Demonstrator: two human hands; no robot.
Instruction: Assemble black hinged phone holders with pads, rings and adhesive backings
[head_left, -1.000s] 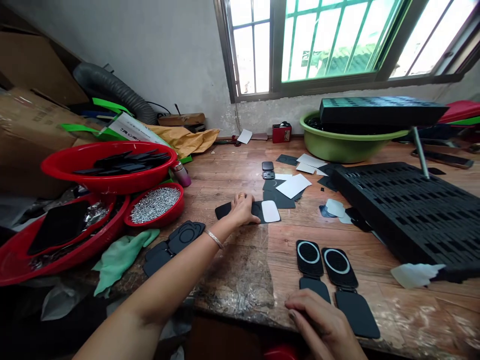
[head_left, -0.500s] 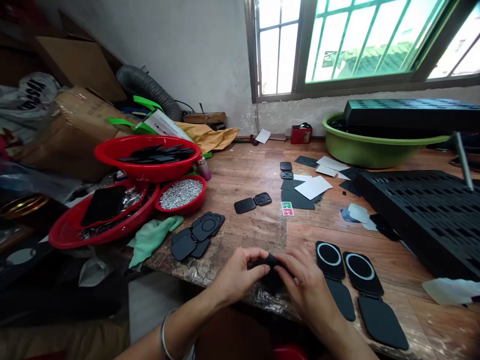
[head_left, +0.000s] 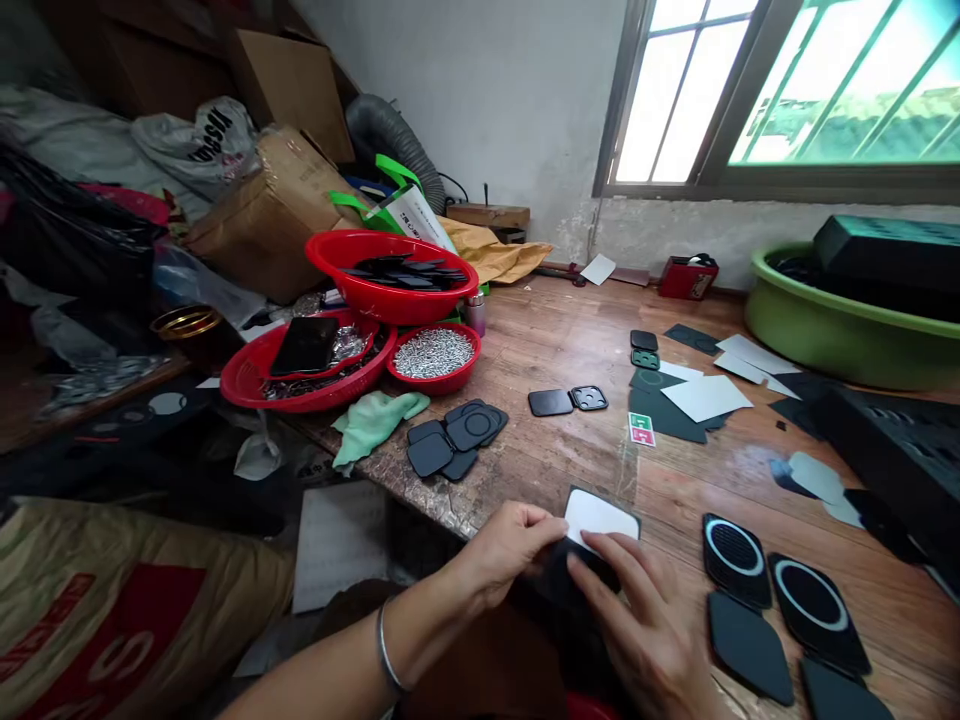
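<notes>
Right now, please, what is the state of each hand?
Left hand: closed, pinching the black sheet with white patch.
Right hand: fingers on the same sheet; whether gripping cannot be told.

The brown wood-look counter (head_left: 517, 340) is glossy, turning rough and scuffed along its near edge. The white round-cornered panel (head_left: 602, 513) looks smooth and paper-like. The dark grey hinged plates (head_left: 750, 648) look matt. The red round basin (head_left: 375, 300) is shiny plastic; the small silver pins (head_left: 433, 353) gleam like metal. The pale green cloth (head_left: 379, 425) is matt and crumpled.
</notes>
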